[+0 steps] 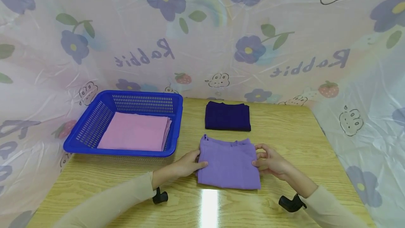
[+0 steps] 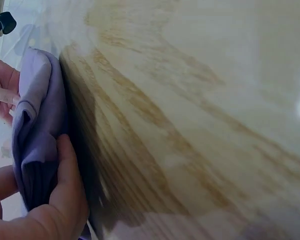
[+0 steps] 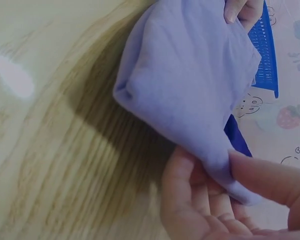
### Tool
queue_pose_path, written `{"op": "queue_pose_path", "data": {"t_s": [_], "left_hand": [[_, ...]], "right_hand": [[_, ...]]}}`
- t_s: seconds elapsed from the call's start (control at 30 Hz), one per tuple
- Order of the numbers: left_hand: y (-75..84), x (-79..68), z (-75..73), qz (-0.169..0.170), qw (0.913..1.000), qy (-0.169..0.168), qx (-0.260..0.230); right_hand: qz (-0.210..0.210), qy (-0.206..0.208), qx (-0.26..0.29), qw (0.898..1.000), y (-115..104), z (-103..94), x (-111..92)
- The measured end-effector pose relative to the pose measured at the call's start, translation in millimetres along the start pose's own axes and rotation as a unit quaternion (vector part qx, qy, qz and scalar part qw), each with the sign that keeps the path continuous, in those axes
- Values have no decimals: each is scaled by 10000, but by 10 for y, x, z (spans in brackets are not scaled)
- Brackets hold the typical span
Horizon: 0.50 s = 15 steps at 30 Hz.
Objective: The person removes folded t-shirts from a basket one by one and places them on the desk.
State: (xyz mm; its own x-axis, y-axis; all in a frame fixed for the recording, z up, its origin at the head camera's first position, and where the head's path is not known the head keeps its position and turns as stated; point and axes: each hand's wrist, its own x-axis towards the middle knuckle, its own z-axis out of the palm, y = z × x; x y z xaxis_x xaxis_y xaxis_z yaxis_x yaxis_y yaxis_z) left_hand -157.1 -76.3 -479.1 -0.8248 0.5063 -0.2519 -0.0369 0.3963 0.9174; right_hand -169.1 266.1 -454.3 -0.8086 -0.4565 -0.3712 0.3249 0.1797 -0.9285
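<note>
Most of the left hand's [image 1: 188, 164] fingers are hidden under the folded purple cloth [image 1: 228, 164], and the left wrist view cuts that hand off at its lower left corner. The right wrist view crops the right hand [image 1: 271, 162] too, and whether the cloth's underside touches the table [image 1: 284, 133] is hard to tell. Both hands pinch the cloth at opposite side edges — each thumb on top, fingers curled beneath, the gap only as wide as the folded layers. The cloth is in front of a folded navy cloth [image 1: 227, 117] and to the right of a blue basket [image 1: 120, 152], whose front rim hides the lower edge of a folded pink cloth [image 1: 134, 132] inside.
</note>
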Motion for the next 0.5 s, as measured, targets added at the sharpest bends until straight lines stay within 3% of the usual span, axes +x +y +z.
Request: {"op": "queue_pose_path", "data": {"t_s": [0.1,0.3,0.5], "left_hand": [[-11,6,1,-104,9999,25,63],[-71,36,-24,-154,9965,257,776],[-93,52,-54,43,9904,439,1307]], "right_hand": [[13,-53,53,10000,30,1,11],[-39,-106,51,9999,100,-9,38],[27,231,-527,9983,151,20,86]]}}
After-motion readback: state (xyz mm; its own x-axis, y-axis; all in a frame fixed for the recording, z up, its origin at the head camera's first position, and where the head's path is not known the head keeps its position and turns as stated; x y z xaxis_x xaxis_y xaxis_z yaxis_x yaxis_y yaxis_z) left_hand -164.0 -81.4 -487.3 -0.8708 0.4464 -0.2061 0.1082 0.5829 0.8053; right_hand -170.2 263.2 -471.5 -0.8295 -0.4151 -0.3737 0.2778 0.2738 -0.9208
